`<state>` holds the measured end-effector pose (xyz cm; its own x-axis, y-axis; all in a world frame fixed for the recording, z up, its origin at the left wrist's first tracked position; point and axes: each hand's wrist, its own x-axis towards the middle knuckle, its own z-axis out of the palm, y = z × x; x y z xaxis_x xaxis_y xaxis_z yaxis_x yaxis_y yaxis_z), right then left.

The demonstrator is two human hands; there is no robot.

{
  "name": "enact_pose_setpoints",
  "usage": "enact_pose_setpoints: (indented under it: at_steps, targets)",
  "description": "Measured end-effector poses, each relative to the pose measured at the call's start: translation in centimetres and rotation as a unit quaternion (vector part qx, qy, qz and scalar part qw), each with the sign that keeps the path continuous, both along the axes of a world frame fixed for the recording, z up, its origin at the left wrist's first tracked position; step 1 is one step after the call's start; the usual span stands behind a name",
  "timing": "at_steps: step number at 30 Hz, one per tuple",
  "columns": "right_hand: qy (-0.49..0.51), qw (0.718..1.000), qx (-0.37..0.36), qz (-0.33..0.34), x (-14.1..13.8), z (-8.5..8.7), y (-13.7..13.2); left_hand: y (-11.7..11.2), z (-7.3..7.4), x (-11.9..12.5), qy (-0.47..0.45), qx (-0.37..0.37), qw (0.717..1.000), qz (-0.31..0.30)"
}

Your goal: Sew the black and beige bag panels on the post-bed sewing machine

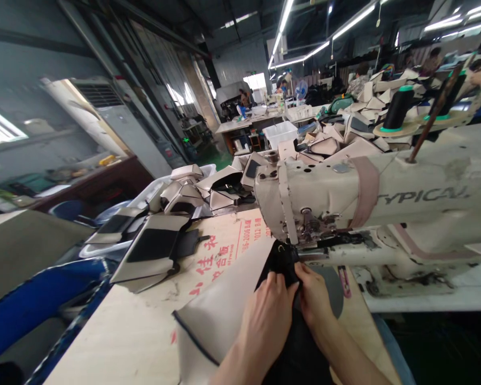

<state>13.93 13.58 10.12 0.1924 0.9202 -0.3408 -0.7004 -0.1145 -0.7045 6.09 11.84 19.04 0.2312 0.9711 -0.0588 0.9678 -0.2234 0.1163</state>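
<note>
A beige fabric piece with black edging and a black part [220,299] lies across the plywood board, its far end at the head of the sewing machine [324,198]. My left hand [274,307] is closed on the black part, fingers curled into the cloth. Close on its right, my right hand [310,291] pinches the same black cloth just in front of the machine's needle area. The needle and presser foot are hard to make out. A small metal ring shows at the black end. Part of the cloth is hidden under both hands.
The plywood board [116,326] carries red print and finished-looking beige and black pieces [152,246]. Behind are piles of similar pieces [324,141] and a white bin [280,133]. Black thread spools [400,109] stand above the machine. A blue-edged container [64,299] sits left. People work farther back.
</note>
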Motion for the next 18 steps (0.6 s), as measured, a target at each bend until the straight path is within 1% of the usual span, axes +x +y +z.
enact_pose_setpoints:
  at_steps: [1,2,5,8,11,15,18]
  targets:
    - [0.003,1.000,-0.003,-0.003,0.0,-0.1,0.0,-0.4,-0.6,0.4,0.014,0.003,1.000,0.027]
    - [0.008,1.000,-0.009,-0.007,0.0,-0.1,0.0,-0.2,-1.1,0.9,0.023,0.011,0.998,0.054]
    - [0.017,0.999,-0.024,-0.022,0.0,0.3,-0.1,1.7,-2.4,2.3,0.038,0.028,0.993,0.104]
    - [0.029,0.999,-0.023,-0.021,0.0,0.9,-0.3,3.3,-3.0,3.0,0.037,0.040,0.989,0.138]
    - [0.045,0.999,-0.018,-0.007,-0.1,1.2,-0.3,3.7,-3.6,2.6,0.011,0.032,0.987,0.157]
    - [0.070,0.997,-0.037,0.017,-0.1,0.7,0.0,4.0,-4.3,1.0,-0.055,-0.026,0.981,0.185]
    - [0.089,0.994,-0.058,0.014,-0.2,0.4,0.4,4.8,-4.6,0.0,-0.100,-0.043,0.978,0.177]
